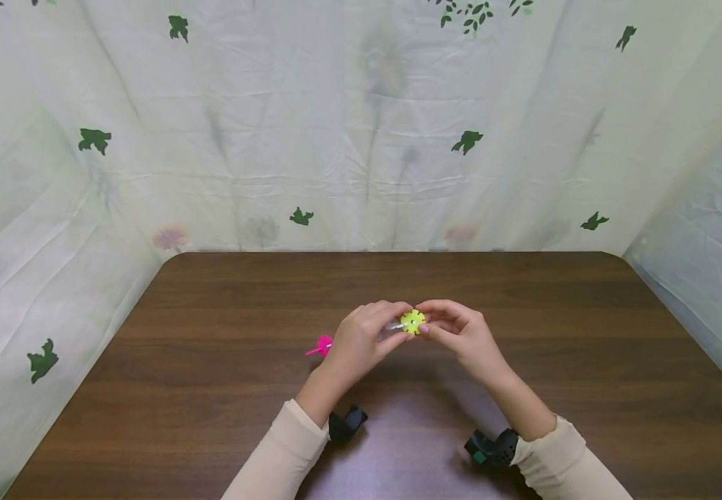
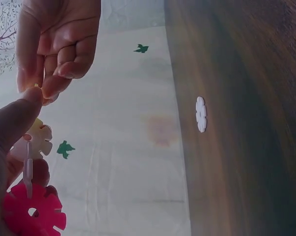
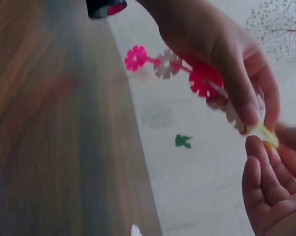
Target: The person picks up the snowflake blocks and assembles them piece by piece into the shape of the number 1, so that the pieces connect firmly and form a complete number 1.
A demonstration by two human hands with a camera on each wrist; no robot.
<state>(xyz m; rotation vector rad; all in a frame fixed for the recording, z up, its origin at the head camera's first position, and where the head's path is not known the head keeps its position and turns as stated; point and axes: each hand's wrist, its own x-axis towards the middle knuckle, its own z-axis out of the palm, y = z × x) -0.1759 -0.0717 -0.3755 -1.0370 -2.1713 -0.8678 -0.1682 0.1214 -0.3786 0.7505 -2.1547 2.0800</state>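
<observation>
Over the middle of the table, my left hand (image 1: 361,337) holds a chain of slotted plastic flower discs. In the right wrist view the chain runs pink disc (image 3: 135,58), white disc (image 3: 162,70), another pink disc (image 3: 199,83), then a white disc (image 3: 233,116) by the left fingertips. My right hand (image 1: 470,344) pinches a yellow slotted disc (image 1: 407,317) at the chain's end, edge-on in the right wrist view. It meets the end white disc; fingers hide how far the slots engage. A pink disc (image 1: 322,342) shows beyond the left hand in the head view.
A loose white disc (image 2: 201,114) appears on the brown wooden table (image 1: 223,298) in the left wrist view. A pale curtain (image 1: 335,139) with green bird shapes hangs behind the table. Both wrists wear black camera mounts (image 1: 347,423).
</observation>
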